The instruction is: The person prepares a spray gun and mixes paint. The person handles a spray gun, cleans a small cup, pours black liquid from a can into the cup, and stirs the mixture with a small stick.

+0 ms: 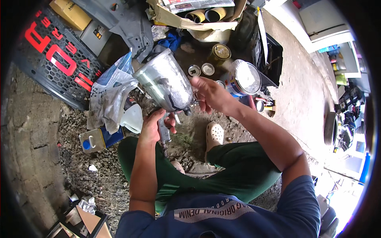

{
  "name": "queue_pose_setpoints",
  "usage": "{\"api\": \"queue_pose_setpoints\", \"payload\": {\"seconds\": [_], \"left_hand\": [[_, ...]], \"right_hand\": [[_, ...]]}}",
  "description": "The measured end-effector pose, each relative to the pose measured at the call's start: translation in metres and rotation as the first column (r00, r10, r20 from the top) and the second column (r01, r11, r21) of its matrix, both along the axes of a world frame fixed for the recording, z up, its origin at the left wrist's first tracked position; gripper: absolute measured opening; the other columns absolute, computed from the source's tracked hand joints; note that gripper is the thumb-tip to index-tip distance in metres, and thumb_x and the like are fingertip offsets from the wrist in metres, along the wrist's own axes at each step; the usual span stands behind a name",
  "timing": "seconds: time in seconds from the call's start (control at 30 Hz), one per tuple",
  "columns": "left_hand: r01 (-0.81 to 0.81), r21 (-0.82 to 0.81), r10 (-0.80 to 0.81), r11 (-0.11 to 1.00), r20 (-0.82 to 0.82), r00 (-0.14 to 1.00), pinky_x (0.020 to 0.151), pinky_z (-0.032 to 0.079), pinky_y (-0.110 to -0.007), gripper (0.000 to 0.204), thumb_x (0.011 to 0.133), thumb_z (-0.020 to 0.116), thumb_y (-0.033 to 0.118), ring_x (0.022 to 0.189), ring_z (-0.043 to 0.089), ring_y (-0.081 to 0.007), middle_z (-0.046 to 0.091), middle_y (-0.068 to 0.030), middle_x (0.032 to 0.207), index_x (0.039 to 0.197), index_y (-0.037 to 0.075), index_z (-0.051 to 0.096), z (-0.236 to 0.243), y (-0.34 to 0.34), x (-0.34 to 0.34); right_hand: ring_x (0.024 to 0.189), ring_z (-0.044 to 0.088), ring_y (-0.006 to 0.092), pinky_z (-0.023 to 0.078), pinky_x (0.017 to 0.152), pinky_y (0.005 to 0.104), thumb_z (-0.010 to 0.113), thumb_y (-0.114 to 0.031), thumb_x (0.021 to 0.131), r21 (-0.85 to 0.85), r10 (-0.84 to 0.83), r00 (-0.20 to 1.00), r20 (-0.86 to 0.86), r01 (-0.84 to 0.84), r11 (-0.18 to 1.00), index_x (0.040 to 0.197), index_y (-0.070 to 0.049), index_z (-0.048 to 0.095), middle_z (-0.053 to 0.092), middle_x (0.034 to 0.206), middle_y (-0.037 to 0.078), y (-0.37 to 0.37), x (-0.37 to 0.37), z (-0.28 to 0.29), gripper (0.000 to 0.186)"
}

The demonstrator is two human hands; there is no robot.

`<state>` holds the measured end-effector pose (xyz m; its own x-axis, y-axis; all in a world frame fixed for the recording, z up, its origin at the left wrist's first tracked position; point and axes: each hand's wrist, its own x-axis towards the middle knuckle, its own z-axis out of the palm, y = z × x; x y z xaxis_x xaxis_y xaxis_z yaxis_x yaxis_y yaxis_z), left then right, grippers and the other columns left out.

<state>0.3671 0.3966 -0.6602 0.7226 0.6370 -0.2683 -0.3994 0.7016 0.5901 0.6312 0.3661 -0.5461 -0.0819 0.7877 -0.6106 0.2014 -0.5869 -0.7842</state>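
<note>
A spray gun with a large, paint-smeared silvery cup [164, 81] is tilted in front of me, above my knees. My left hand [151, 123] is closed around the metal handle [163, 131] of the spray gun, below the cup. At the gun's front end, beside the cup's lower right side, my right hand [214, 94] has its thumb and fingers curled around the nozzle area. The fingertips partly hide what they grip there. The inside of the cup is not visible.
Beyond my hands stand an open paint can [220, 52], a large paint tin [247, 77] and round lids [207, 69]. To the left are crumpled plastic and paper [111, 91], a white jug [133, 119], a rectangular can [92, 141] and a grille panel [59, 55]. A cardboard box [178, 22] sits at the far side.
</note>
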Motion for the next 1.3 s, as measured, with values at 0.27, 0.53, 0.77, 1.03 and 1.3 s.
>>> {"api": "queue_pose_setpoints", "payload": {"seconds": [0.27, 0.53, 0.77, 1.03, 1.3], "left_hand": [[-0.032, -0.022, 0.031, 0.999, -0.042, 0.999, 0.054, 0.062, -0.046, 0.047, 0.099, 0.063, 0.033, 0.077, 0.066, -0.0244, 0.065, -0.0166, 0.104, 0.131, -0.001, 0.055, -0.008, -0.001, -0.001], [-0.043, -0.063, 0.036, 0.997, -0.108, 0.993, 0.056, 0.061, -0.046, 0.046, 0.097, 0.067, 0.035, 0.072, 0.065, -0.0242, 0.064, -0.0124, 0.089, 0.127, 0.000, 0.059, -0.012, -0.005, 0.004], [0.000, 0.106, 0.011, 0.994, -0.106, 0.994, 0.076, 0.063, -0.038, 0.018, 0.093, 0.071, 0.010, 0.082, 0.070, -0.0211, 0.071, -0.0117, 0.094, 0.108, -0.001, 0.070, -0.002, -0.021, 0.018], [0.170, 0.949, 0.269, 0.266, -0.242, 0.932, 0.090, 0.057, -0.036, 0.067, 0.091, 0.068, -0.007, 0.110, 0.070, -0.0272, 0.062, -0.0118, 0.138, 0.153, 0.009, 0.049, 0.016, -0.029, 0.045], [0.170, 0.810, 0.151, 0.561, -0.302, 0.941, 0.082, 0.057, -0.033, 0.059, 0.092, 0.072, 0.000, 0.099, 0.070, -0.0214, 0.067, -0.0112, 0.124, 0.148, 0.008, 0.054, 0.019, -0.034, 0.045]], "right_hand": [[0.074, 0.067, 0.0221, 0.058, 0.070, 0.0349, 0.047, -0.042, 0.109, -0.028, 0.012, 0.993, -0.114, -0.015, 1.000, 0.148, 0.001, 0.041, 0.062, 0.109, 0.018, 0.002, 0.007, 0.004, 0.058], [0.074, 0.067, 0.0136, 0.056, 0.063, 0.0288, 0.045, -0.038, 0.112, 0.083, -0.095, 0.986, -0.140, 0.107, 0.991, 0.150, -0.003, 0.043, 0.062, 0.094, 0.006, -0.002, 0.004, -0.011, 0.052], [0.098, 0.067, 0.0196, 0.056, 0.085, 0.0343, 0.054, -0.036, 0.108, 0.412, -0.107, 0.994, 0.003, 0.096, 0.906, 0.140, -0.002, 0.056, 0.070, 0.112, 0.015, -0.005, -0.010, -0.046, 0.047], [0.108, 0.069, 0.0315, 0.054, 0.092, 0.0387, 0.072, -0.025, 0.087, 0.556, 0.399, 0.818, 0.416, -0.575, 0.600, 0.116, -0.005, 0.071, 0.072, 0.114, 0.013, 0.002, 0.043, -0.062, 0.036], [0.103, 0.063, 0.0205, 0.051, 0.088, 0.0361, 0.048, -0.062, 0.104, 0.168, 0.209, 0.968, 0.137, -0.231, 0.958, 0.118, -0.006, 0.072, 0.069, 0.111, 0.010, -0.004, 0.034, -0.050, 0.063]]}}
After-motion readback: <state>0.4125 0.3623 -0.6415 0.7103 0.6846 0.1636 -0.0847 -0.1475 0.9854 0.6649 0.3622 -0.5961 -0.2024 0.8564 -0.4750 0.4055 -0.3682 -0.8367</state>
